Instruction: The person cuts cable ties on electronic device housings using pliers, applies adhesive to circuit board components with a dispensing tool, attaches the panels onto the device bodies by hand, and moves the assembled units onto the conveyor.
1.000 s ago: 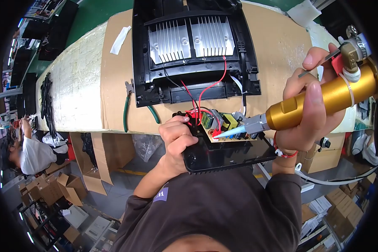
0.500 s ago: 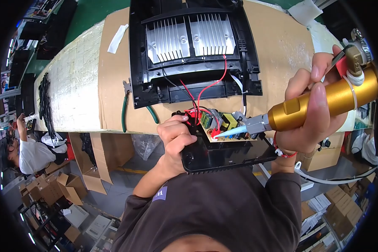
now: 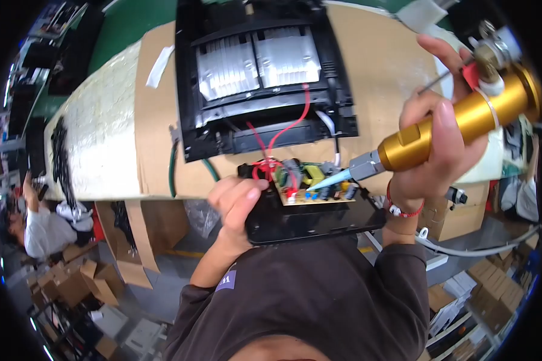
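My left hand (image 3: pixel 233 204) is closed on the left edge of a black plastic panel (image 3: pixel 307 225), tilted in front of my chest. A circuit board (image 3: pixel 319 203) with several coloured components sits on the panel, and red wires (image 3: pixel 295 125) run from it to a black housing (image 3: pixel 340 114) with silver finned heat sinks (image 3: pixel 288 57). My right hand (image 3: pixel 442 141) is wrapped round a gold glue gun (image 3: pixel 424 141), its index finger lifted off the thin metal lever (image 3: pixel 442 81). The gun's light-blue nozzle (image 3: pixel 334 180) points down-left, its tip at the board's components; contact I cannot tell.
Green-handled pliers (image 3: pixel 173 168) lie left of the housing on a cardboard sheet (image 3: pixel 153 120). Black cables (image 3: pixel 60 159) lie farther left. A grey hose (image 3: pixel 476 256) runs at right. A person in white (image 3: pixel 51 231) is at far left. Cardboard boxes (image 3: pixel 105 280) stand below the table.
The nozzle tip has moved from the red-and-white connector to components farther right on the board. My right fingers have loosened from the lever, and the view has shifted slightly.
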`<state>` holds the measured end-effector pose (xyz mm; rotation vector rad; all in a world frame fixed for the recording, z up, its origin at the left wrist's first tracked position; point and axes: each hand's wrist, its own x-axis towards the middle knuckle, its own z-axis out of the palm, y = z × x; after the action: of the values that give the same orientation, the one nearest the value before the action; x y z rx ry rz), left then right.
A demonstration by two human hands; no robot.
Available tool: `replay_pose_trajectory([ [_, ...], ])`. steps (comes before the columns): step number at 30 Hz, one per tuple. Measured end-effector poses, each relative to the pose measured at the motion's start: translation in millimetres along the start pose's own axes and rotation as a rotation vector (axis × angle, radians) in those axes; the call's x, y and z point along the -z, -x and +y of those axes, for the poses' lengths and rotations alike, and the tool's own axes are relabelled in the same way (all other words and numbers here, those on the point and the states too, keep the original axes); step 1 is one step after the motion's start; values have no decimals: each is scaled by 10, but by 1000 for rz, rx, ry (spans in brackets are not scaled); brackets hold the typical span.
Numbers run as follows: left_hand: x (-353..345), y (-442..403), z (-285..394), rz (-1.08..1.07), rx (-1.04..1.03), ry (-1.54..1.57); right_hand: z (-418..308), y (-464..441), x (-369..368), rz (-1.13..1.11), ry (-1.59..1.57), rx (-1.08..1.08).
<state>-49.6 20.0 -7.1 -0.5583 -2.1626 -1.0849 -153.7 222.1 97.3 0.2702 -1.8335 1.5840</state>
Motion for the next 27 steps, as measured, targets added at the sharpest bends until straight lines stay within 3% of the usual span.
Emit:
replay_pose_trajectory([
  [1,37,-47,-15,-16,-125,-150,-8,-56,78,-9,-36,-17],
  [6,155,-184,-71,-6,-290,-179,540,-441,840,-40,-48,133],
  [8,171,-248,-147,71,-239,-136,980,-612,1086,16,65,168],
  [10,142,-268,-171,177,-139,-116,1302,-711,1361,113,384,135],
  [14,175,-331,-245,287,-46,-101,1797,-885,1659,218,519,50],
  [17,147,-377,-197,310,42,-23,1818,-922,1635,199,516,38],
  [19,120,-425,-151,325,96,31,1840,-871,1656,171,675,-106],
  [21,103,-442,-141,331,151,86,1691,-673,1465,285,801,-126],
  [23,106,-465,-146,342,208,142,1301,-372,1223,521,559,-27],
  [26,171,-558,-127,335,352,289,797,356,821,-83,-285,-76],
  [27,177,-589,-132,322,353,279,634,530,664,-246,-102,-44],
])
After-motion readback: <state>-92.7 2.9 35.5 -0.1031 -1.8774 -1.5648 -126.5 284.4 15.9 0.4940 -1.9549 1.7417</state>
